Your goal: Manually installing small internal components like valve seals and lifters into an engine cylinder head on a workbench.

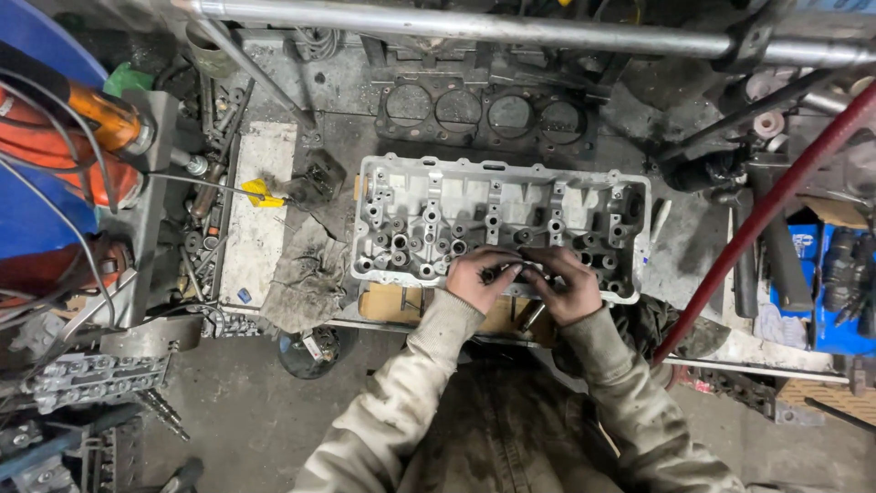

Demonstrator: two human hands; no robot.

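Aluminium cylinder head (497, 215) lying flat, long axis left-right across the workbench (347, 100), left hand (481, 277) and right hand (568, 285) together pinching a small dark part (522, 270) at its near edge, head gasket (484, 114) beyond

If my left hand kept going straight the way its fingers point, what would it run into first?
The left hand points right, toward the right hand, whose fingertips already appear to meet it over the near edge of the cylinder head. It would likely meet those fingers first, though depth is unclear.
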